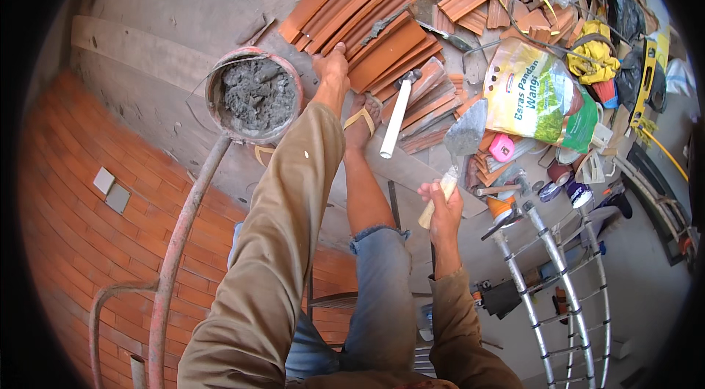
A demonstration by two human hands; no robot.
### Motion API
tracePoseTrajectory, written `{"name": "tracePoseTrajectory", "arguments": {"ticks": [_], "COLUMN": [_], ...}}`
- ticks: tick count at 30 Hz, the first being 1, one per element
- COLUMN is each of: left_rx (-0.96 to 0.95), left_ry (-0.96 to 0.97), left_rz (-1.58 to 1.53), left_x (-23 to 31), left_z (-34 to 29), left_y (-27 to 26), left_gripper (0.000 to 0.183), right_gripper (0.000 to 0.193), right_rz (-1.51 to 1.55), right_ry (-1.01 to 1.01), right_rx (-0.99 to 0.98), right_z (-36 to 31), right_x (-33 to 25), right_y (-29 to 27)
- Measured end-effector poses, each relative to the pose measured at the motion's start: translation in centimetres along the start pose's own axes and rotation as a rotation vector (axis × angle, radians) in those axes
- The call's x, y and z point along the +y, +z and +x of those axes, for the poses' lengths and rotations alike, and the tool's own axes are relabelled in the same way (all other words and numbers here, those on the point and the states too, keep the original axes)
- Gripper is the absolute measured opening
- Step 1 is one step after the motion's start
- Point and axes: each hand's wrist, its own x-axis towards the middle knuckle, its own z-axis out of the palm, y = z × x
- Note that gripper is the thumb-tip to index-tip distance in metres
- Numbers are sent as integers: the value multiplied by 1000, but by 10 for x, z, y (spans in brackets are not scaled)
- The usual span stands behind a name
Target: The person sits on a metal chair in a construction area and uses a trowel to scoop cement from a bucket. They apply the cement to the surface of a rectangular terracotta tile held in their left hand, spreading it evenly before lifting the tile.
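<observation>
My left hand [332, 75] reaches to the near edge of a stack of orange clay tiles [345, 7], its fingers closed on the edge of one tile. Part of that grip is hidden behind the hand. A smear of grey mortar [385, 22] lies on the stacked tiles. In my right hand [444, 214] is a trowel [467, 131], held by its pale handle with the grey blade pointing away from me. Left of my left forearm stands a round bucket [297, 88] of wet grey mortar [255, 95]. A white-handled hammer [396, 119] rests against the tiles between my hands.
Right of the trowel lie a printed sack [529, 88], a pink tape measure [501, 147] and a yellow spirit level [644, 81]. Broken tiles [470, 4] heap up behind. A metal ladder [551, 249] stands at the right; a rusty pipe [180, 242] rises at the left.
</observation>
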Motion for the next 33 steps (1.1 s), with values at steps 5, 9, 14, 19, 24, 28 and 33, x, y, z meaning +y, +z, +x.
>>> {"name": "tracePoseTrajectory", "arguments": {"ticks": [5, 9, 14, 19, 24, 28, 33], "left_rx": [-307, -346, -299, -91, 11, -2, 31], "left_ry": [94, 192, 94, 61, 51, -107, -152], "left_rz": [181, 363, 209, 356, 337, 155, 16], "left_x": [15, 33, 66, 72, 51, 43, 11], "left_z": [-31, -61, -150, -200, -218, -228, -232], "left_y": [-30, -78, -194, -334, -429, -467, -500], "left_gripper": [53, 43, 41, 41, 31, 27, 26], "right_gripper": [29, 27, 35, 46, 46, 43, 48], "right_rz": [-76, -271, -863, -1498, -1649, -1579, -1673], "right_ry": [-107, -77, -680, -580, -664, -587, -682], "right_rx": [115, 30, -116, -395, -351, -479, -544], "right_z": [-13, -33, -36, -50, -8, 33, -18], "right_x": [-19, -60, -83, -114, -78, -29, -23], "right_y": [3, 22, 52, 162, 262, 306, 294]}}
